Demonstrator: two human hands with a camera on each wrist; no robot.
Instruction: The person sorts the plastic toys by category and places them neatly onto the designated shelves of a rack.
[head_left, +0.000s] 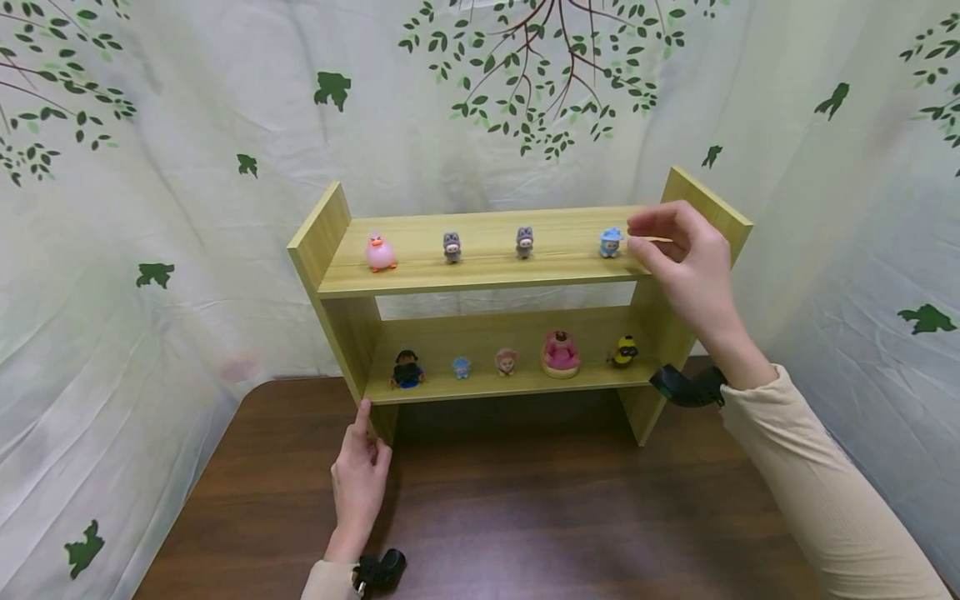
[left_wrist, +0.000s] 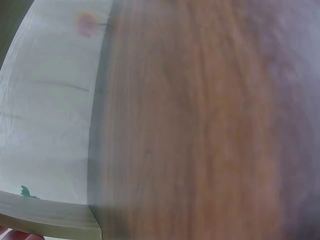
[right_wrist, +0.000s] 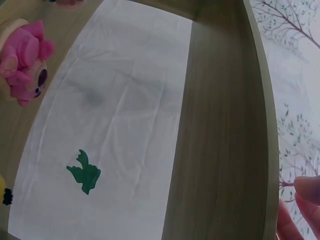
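My right hand [head_left: 693, 258] is over the right end of the top board of a wooden two-tier shelf [head_left: 480, 286]. Its thumb and index fingertips are apart, right beside a small blue figurine with a hat [head_left: 611, 242], and no object shows between them. Left of that figurine stand two grey eared figurines [head_left: 524, 242] and a pink duck [head_left: 380, 252]. My left hand [head_left: 360, 479] reaches up to the shelf's lower left corner, its straight index finger touching the board's front edge. In the right wrist view, fingers [right_wrist: 307, 190] show partly beyond the shelf's edge.
Along the lower board stand a dark-haired figurine [head_left: 407, 369], a small blue one [head_left: 461, 367], a pale pink one [head_left: 506, 361], a pink bear [head_left: 560, 354] and a yellow figurine [head_left: 623, 351]. The shelf stands on a brown wooden table [head_left: 525, 500], before a leaf-patterned curtain [head_left: 225, 275].
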